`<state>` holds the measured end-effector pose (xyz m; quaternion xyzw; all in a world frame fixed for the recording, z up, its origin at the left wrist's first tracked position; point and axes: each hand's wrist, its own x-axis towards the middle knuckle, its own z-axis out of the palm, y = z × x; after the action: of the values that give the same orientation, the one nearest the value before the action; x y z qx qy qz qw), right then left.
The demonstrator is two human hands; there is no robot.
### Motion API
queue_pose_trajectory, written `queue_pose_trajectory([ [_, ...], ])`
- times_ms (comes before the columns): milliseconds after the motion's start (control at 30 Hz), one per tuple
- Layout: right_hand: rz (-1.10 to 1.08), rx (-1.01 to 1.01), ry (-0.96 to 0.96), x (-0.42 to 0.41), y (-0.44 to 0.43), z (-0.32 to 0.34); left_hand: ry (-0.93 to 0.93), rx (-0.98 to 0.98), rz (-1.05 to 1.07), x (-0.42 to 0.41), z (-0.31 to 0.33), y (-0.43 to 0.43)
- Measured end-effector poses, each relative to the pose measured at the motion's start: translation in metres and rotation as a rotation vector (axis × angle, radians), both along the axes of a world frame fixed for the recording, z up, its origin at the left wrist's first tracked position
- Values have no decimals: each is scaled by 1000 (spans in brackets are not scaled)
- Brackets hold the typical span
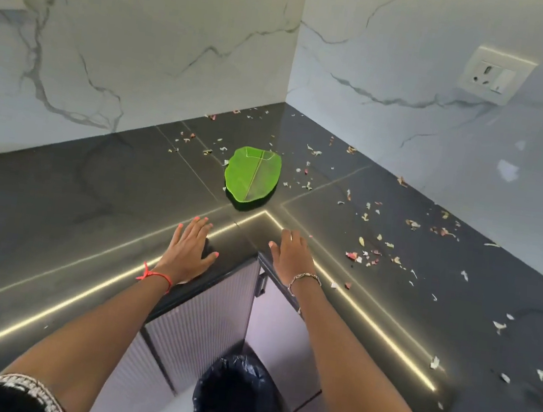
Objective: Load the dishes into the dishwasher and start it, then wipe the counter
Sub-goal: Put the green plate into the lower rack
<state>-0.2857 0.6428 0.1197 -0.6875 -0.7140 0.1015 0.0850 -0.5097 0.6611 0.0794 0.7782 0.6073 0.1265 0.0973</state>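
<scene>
My left hand [188, 246] and right hand [291, 257] lie flat, fingers spread, on the counter [55, 212]. Reaching for the plate [252, 177] just ahead, I might brush the scraps [365, 256] to their right off the edge.

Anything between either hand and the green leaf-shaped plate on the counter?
Nothing visible. The left hand and right hand rest flat on the counter at its inner corner, and only a bare strip of dark surface separates them from the leaf-shaped plate. Food scraps lie beside and behind it, mostly rightward.
</scene>
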Motion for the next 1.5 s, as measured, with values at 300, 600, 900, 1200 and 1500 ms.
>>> queue_pose_trajectory([
  [300, -105, -78, 147, -5, 86, 1, 26, -76, 11, -10, -6, 81],
  [600, -390, -157, 486, -12, 182, -4, 22, -153, -12, -17, -8, 175],
  [900, -615, -178, 749, -26, 249, -36, 75, -33, 1, -18, -24, 191],
  [1200, -723, -223, 1169, -19, 235, -18, 75, -5, -1, -18, -24, 192],
  [1500, -895, -156, 1500, -6, 170, -13, 46, -2, -4, -15, -26, 191],
])
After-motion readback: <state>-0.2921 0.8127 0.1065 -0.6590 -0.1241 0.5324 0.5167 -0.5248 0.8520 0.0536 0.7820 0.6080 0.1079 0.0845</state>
